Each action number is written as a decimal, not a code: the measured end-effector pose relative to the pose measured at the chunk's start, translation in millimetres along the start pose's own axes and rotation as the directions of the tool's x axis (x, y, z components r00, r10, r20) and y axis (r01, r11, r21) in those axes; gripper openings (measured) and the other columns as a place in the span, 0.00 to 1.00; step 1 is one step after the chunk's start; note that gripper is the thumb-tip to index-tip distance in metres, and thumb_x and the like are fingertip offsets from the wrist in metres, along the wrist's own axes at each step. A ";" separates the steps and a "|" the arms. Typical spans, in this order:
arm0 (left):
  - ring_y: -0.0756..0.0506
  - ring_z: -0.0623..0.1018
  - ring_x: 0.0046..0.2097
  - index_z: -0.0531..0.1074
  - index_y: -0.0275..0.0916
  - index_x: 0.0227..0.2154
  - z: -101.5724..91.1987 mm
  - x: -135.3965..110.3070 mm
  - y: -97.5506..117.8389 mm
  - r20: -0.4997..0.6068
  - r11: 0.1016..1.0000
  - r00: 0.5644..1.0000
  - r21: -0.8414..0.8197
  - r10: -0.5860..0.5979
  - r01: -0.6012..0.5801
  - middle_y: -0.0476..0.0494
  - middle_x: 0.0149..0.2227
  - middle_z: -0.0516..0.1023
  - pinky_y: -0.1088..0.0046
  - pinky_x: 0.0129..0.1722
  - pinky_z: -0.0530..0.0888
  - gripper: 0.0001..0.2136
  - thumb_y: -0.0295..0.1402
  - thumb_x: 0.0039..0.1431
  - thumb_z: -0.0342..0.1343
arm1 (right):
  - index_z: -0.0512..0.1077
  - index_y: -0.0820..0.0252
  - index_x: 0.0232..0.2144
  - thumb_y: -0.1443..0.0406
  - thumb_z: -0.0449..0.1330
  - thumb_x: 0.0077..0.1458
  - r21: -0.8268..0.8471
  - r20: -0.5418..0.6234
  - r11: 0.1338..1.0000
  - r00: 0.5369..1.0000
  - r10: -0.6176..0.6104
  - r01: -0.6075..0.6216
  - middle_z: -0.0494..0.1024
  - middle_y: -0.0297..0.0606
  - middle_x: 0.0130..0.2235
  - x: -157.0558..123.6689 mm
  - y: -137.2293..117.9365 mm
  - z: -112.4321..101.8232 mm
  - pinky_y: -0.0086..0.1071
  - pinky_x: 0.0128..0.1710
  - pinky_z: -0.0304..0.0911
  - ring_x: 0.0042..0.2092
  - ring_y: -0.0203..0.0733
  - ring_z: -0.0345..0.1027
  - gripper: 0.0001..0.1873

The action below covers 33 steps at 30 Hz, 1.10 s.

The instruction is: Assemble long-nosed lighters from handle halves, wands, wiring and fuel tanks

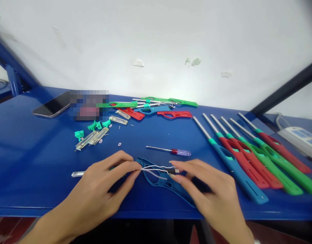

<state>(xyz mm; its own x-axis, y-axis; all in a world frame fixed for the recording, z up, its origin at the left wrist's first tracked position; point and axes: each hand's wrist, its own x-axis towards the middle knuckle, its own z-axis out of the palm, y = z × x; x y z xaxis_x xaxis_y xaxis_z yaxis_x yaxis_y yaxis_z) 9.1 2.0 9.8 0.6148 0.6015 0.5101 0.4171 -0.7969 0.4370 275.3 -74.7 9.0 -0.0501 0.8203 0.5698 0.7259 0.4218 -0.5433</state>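
A blue plastic lighter shell half [168, 183] lies open on the blue table [34, 169] in front of me. My left hand [105, 184] pinches the thin white wires [153, 168] at the shell's left end, over a metal nozzle tube [78, 174] that sticks out to the left. My right hand [209, 193] pinches a small dark and metal part [174, 171] at the wires' right end. A small screwdriver [171, 150] with a red and clear handle lies just beyond the shell, untouched.
Several finished long lighters [247, 159] in blue, red and green lie in a row at the right. Loose shell halves and tubes [156, 106] lie at the back, green clips and metal parts [93, 135] at the left. A phone [53, 105] lies far left, a power strip [302, 137] far right.
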 end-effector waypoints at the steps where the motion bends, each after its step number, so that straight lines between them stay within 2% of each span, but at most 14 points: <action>1: 0.51 0.82 0.42 0.76 0.45 0.49 0.1 -0.2 -0.2 0.002 1.000 1.000 0.002 0.004 -0.004 0.50 0.46 0.79 0.78 0.46 0.77 0.09 0.25 0.76 0.55 | 0.84 0.53 0.49 0.68 0.70 0.67 0.007 -0.002 1.000 1.000 -0.004 0.004 0.88 0.28 0.40 -0.2 0.5 0.1 0.26 0.39 0.76 0.36 0.33 0.83 0.10; 5: 0.52 0.82 0.43 0.76 0.45 0.50 1.1 -0.5 -1.4 0.007 0.999 1.000 0.020 0.027 -0.027 0.50 0.46 0.79 0.78 0.46 0.77 0.09 0.26 0.78 0.53 | 0.85 0.52 0.47 0.68 0.68 0.69 0.029 -0.007 0.999 1.000 -0.012 0.012 0.88 0.28 0.40 -1.0 2.2 0.0 0.25 0.40 0.75 0.37 0.33 0.82 0.08; 10: 0.52 0.82 0.43 0.76 0.46 0.57 2.8 -1.0 -1.9 0.031 0.999 0.998 0.014 0.048 -0.049 0.48 0.48 0.79 0.78 0.44 0.77 0.13 0.27 0.79 0.52 | 0.84 0.52 0.46 0.69 0.68 0.68 0.064 -0.004 0.998 1.000 -0.007 0.007 0.88 0.27 0.39 -0.6 1.4 1.1 0.24 0.41 0.75 0.38 0.32 0.82 0.08; 18: 0.52 0.82 0.44 0.76 0.45 0.54 1.2 0.1 0.2 0.010 0.997 0.997 0.011 0.071 -0.072 0.48 0.48 0.80 0.79 0.46 0.77 0.10 0.28 0.80 0.51 | 0.84 0.53 0.51 0.68 0.70 0.67 0.056 -0.010 0.998 1.000 -0.004 0.005 0.88 0.26 0.38 -1.0 1.8 0.4 0.25 0.39 0.74 0.36 0.31 0.81 0.12; 25: 0.53 0.82 0.44 0.76 0.45 0.53 -1.7 -1.6 0.5 0.001 0.994 0.995 0.021 0.103 -0.103 0.49 0.47 0.81 0.80 0.46 0.78 0.10 0.27 0.80 0.52 | 0.82 0.51 0.43 0.68 0.70 0.67 0.052 0.004 0.999 1.000 -0.014 0.014 0.89 0.21 0.38 -0.4 2.6 0.9 0.25 0.41 0.72 0.36 0.30 0.82 0.06; 33: 0.52 0.83 0.43 0.76 0.45 0.53 -0.4 -1.5 1.0 -0.011 0.994 0.995 0.044 0.100 -0.100 0.48 0.46 0.82 0.79 0.45 0.79 0.10 0.28 0.80 0.52 | 0.81 0.50 0.42 0.68 0.70 0.67 0.044 -0.003 0.999 1.000 -0.024 0.024 0.89 0.20 0.39 -0.5 3.5 1.4 0.26 0.42 0.72 0.37 0.30 0.83 0.06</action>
<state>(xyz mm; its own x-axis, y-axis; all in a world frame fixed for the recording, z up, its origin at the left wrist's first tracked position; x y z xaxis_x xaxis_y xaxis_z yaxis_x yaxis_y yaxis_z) 8.4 0.3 9.8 0.6463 0.5191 0.5593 0.3828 -0.8546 0.3509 276.9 -73.0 6.0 -0.0659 0.8087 0.5845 0.6938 0.4582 -0.5557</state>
